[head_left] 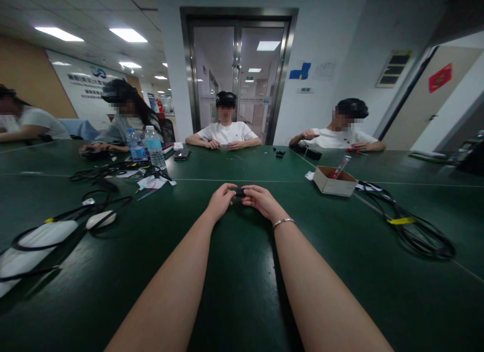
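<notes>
A small black object [240,192] is held between my two hands, just above the green table [234,251]. My left hand [222,200] grips its left end between thumb and fingers. On the other side, my right hand [260,200] pinches the right end, its fingers partly covering it. A silver bracelet [284,222] circles my right wrist. What exactly the black object is cannot be made out.
An open cardboard box [335,188] holding a red-tipped tube stands at the right, beside coiled black cables [419,236]. Two water bottles [154,148], papers [152,182] and a white power strip [38,243] with cables lie left. Several people sit across the table.
</notes>
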Motion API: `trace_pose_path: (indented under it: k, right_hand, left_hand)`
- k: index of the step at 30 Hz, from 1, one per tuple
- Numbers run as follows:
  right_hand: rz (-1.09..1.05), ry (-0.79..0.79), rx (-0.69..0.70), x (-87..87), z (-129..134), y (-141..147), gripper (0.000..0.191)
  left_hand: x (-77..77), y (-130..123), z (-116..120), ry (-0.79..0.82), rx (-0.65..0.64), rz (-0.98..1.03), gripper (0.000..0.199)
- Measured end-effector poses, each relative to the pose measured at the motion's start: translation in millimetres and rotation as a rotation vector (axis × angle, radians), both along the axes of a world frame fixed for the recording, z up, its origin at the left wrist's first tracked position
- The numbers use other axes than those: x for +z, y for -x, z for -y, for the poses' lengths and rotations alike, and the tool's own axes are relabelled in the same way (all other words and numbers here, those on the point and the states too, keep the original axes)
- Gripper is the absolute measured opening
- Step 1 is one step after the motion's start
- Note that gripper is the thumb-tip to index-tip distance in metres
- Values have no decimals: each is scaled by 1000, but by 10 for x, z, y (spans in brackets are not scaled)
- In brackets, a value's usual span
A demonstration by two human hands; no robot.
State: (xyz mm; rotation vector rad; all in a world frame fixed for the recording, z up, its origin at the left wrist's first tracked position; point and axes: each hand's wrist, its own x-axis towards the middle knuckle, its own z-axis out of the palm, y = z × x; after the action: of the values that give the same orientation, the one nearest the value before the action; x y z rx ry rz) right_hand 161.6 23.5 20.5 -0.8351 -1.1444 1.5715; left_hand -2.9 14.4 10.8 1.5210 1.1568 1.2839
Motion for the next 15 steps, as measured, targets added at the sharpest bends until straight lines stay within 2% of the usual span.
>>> trace_pose_path:
  k: [4, 10, 15]
  right_hand:
    - [0, 6, -3, 3, 1, 1, 10]
    - [-3, 1, -3, -3, -3, -1, 11]
    - [0, -3, -6, -7, -7, 1, 10]
  left_hand:
    - [-6, 11, 0, -12, -18, -15, 28]
    - [-17, 32, -8, -8, 50, -38, 29]
    - [5, 18, 10, -5, -14, -10, 25]
